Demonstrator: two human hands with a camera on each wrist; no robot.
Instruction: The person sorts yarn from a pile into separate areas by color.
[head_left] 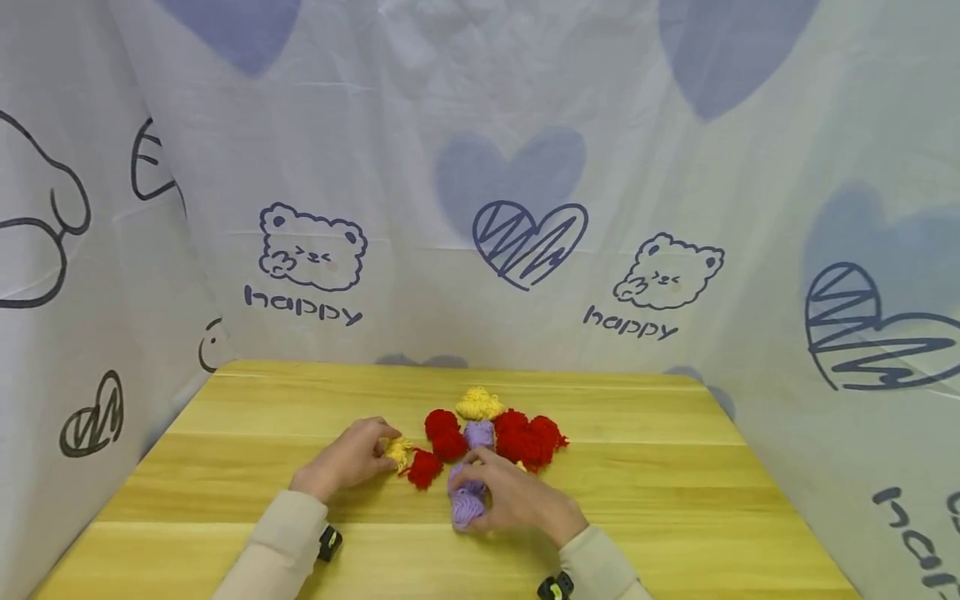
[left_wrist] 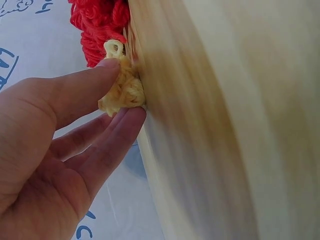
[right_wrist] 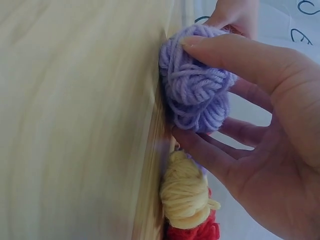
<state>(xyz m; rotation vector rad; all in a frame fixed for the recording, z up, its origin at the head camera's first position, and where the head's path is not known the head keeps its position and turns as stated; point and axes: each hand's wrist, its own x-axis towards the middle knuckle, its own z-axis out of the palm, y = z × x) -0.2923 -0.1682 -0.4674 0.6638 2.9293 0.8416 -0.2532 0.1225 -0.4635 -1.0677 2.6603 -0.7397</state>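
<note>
My left hand (head_left: 351, 458) pinches a small yellow yarn ball (left_wrist: 125, 92) between thumb and fingertips, low at the wooden tabletop. Just right of it lies a small red yarn ball (head_left: 423, 469). Nearer the front, my right hand (head_left: 525, 500) grips a purple yarn bundle (right_wrist: 197, 80), thumb on one side and fingers on the other. In the head view, the fingers partly cover this purple yarn (head_left: 467, 507). Beyond it sits another purple yarn ball (head_left: 478, 433). A yellow yarn ball (right_wrist: 185, 192) shows beside the right fingers in the right wrist view.
Red yarn balls (head_left: 446, 435) lie left of the far purple one, and more red yarn (head_left: 528, 439) lies right of it. At the back of the cluster is a yellow yarn bundle (head_left: 480, 404). A printed white curtain (head_left: 420, 317) surrounds the wooden table (head_left: 637, 542).
</note>
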